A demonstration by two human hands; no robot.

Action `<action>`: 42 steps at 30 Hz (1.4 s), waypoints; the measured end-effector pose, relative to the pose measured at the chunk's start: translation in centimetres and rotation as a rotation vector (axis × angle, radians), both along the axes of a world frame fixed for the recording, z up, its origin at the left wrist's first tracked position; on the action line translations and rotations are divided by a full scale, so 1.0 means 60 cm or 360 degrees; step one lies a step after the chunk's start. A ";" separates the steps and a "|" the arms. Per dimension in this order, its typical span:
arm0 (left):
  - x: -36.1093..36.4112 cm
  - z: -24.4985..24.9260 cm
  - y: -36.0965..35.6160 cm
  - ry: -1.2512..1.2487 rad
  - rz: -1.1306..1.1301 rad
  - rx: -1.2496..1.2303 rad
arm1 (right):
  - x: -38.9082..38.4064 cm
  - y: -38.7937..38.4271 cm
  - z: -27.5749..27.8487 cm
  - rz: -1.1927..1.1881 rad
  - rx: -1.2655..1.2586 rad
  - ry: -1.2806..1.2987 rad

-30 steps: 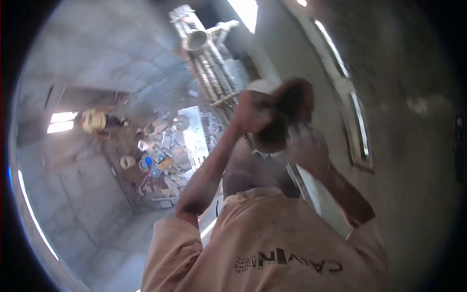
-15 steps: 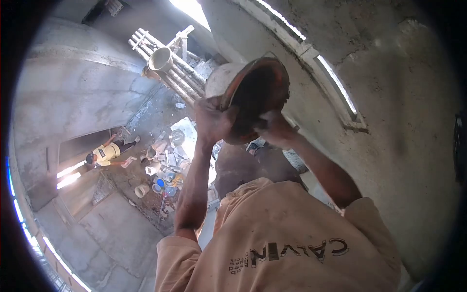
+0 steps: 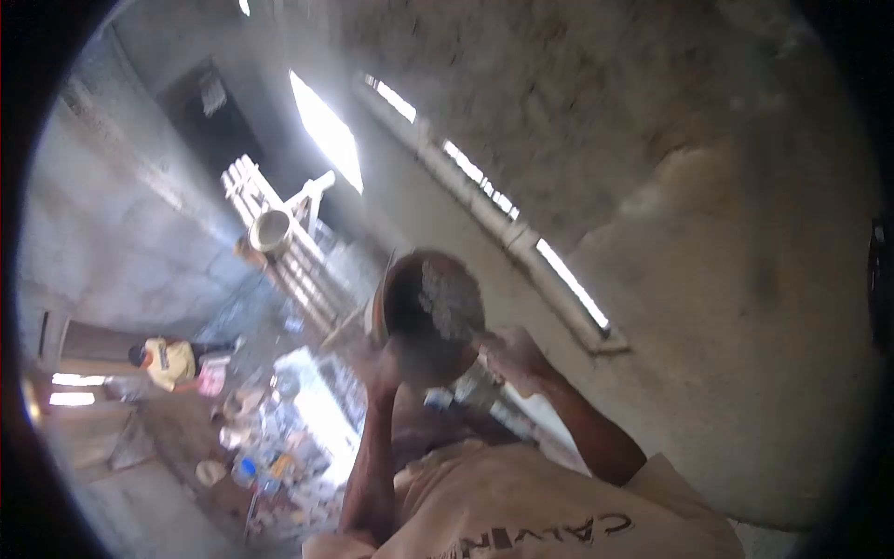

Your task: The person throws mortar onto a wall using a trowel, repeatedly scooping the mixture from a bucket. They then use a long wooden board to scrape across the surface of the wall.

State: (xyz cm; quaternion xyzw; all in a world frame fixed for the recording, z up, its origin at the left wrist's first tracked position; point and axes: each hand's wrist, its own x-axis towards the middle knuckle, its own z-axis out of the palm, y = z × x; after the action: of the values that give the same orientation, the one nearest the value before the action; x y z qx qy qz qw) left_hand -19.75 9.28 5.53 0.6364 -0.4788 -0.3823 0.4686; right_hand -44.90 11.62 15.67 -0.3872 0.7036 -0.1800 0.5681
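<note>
Both hands hold a bucket [image 3: 405, 321] in front of my chest, its dark mouth turned toward me. Around the rim's lower left side my left hand [image 3: 374, 366] is closed, somewhat blurred. At the lower right of the rim, my right hand [image 3: 514, 359] grips with bent fingers, also smeared by motion. A grey lump of wet mortar [image 3: 449, 300] shows across the bucket's opening.
A second bucket [image 3: 271, 231] stands on a platform of wooden poles [image 3: 303, 275]. Far below, a person [image 3: 171, 363] in a yellow shirt stands near scattered rubble and containers [image 3: 265, 447]. A rough plastered wall [image 3: 708, 270] with narrow bright slots rises on the right.
The bucket has moved down and left and turned, showing grey mortar in its mouth. My view has tilted toward the wall. The person below now has a pink thing close by.
</note>
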 end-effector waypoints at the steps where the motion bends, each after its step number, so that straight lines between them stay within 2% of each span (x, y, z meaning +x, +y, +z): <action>1: -0.005 -0.009 0.001 0.0001 0.0057 -0.0013 | -0.011 -0.015 0.030 0.0149 -0.0058 0.0257; 2: -0.009 -0.017 0.002 0.0002 0.0113 -0.0027 | -0.021 -0.031 0.063 0.0301 -0.0198 0.0470; 4: -0.010 -0.003 0.012 0.0305 0.0235 0.0012 | -0.042 -0.053 0.099 0.0485 -0.0619 0.0725; 6: -0.002 -0.019 0.024 0.0538 0.0312 -0.0083 | -0.068 -0.075 0.121 0.0538 -0.1193 0.0779; 7: 0.004 -0.017 0.031 0.0547 0.0375 -0.0069 | -0.077 -0.095 0.141 0.0670 -0.1180 0.1039; 8: 0.010 -0.010 0.036 0.0558 0.0437 -0.0051 | -0.057 -0.112 0.202 0.0588 -0.0983 0.1095; 10: 0.030 -0.018 0.050 0.0536 0.0557 -0.0027 | -0.045 -0.141 0.255 0.0594 -0.1194 0.1263; 13: 0.078 -0.042 0.070 0.0458 0.0663 0.0051 | -0.003 -0.184 0.365 0.0881 -0.1222 0.1429; 15: 0.113 -0.073 0.084 0.0400 0.0793 0.0080 | 0.020 -0.208 0.415 0.1061 -0.1615 0.1427; 16: 0.128 -0.057 0.091 0.0399 0.0826 0.0106 | 0.035 -0.217 0.436 0.1150 -0.1811 0.1416; 17: 0.143 -0.039 0.099 0.0400 0.0861 0.0131 | 0.056 -0.221 0.463 0.1152 -0.1806 0.1179; 20: 0.201 -0.084 0.114 0.0144 0.0987 0.0145 | 0.114 -0.242 0.532 0.1149 -0.1608 0.0360; 21: 0.222 -0.077 0.124 0.0124 0.1015 0.0252 | 0.131 -0.249 0.554 0.1137 -0.1412 0.0026; 22: 0.235 -0.074 0.130 0.0125 0.1088 0.0196 | 0.143 -0.262 0.575 0.1119 -0.1210 -0.0302; 25: 0.280 -0.090 0.156 0.0060 0.1222 -0.0012 | 0.114 -0.379 0.642 0.0845 -0.1325 -0.0066; 27: 0.292 -0.076 0.167 0.0105 0.1244 0.0121 | 0.063 -0.490 0.656 0.0628 -0.1292 0.0061; 28: 0.313 -0.086 0.180 0.0042 0.1239 0.0128 | 0.044 -0.529 0.663 0.0261 -0.1615 0.0559; 29: 0.331 -0.091 0.185 -0.0001 0.1243 0.0121 | 0.018 -0.517 0.700 0.0029 -0.1618 0.0816; 30: 0.334 -0.086 0.185 -0.0024 0.1326 0.0230 | 0.003 -0.479 0.713 -0.0164 -0.1724 0.0682; 31: 0.356 -0.111 0.197 -0.0218 0.1204 0.0336 | -0.007 -0.433 0.693 -0.0160 -0.1710 0.0690; 32: 0.347 -0.091 0.193 -0.0109 0.1195 0.0285 | -0.016 -0.388 0.674 -0.0156 -0.1695 0.0698; 33: 0.326 -0.074 0.164 -0.0004 0.1189 0.0208 | -0.040 -0.353 0.639 0.0015 -0.1607 0.0829; 34: 0.314 -0.077 0.145 0.0018 0.1131 0.0194 | -0.014 -0.319 0.597 0.0128 -0.1319 0.0874; 35: 0.311 -0.082 0.129 0.0034 0.1063 0.0180 | -0.023 -0.301 0.532 0.0301 -0.1124 0.0765; 36: 0.304 -0.093 0.116 0.0050 0.0998 0.0158 | 0.003 -0.284 0.468 0.0392 -0.0724 0.1038; 38: 0.281 -0.108 0.087 -0.0042 0.0880 0.0208 | -0.030 -0.250 0.273 0.1065 -0.0588 0.1197; 39: 0.259 -0.098 0.066 -0.0079 0.0778 0.0216 | -0.059 -0.222 0.154 0.1218 -0.0527 0.0713; 40: 0.234 -0.082 0.046 0.0058 0.0651 0.0102 | -0.087 -0.194 0.036 0.1307 -0.0355 0.0155; 41: 0.217 -0.123 0.031 0.0026 0.0570 0.0020 | -0.114 -0.165 -0.079 0.1353 -0.0096 -0.0337; 42: 0.183 -0.071 0.009 -0.0033 0.0503 0.0157 | -0.068 -0.148 -0.095 0.2052 -0.0394 0.0353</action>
State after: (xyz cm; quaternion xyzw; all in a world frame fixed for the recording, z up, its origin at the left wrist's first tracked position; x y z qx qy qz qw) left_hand -8.75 9.83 1.28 0.7300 -0.3582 -0.3202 0.4860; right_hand -48.95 2.76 9.98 -0.8090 0.3595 0.1574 0.4375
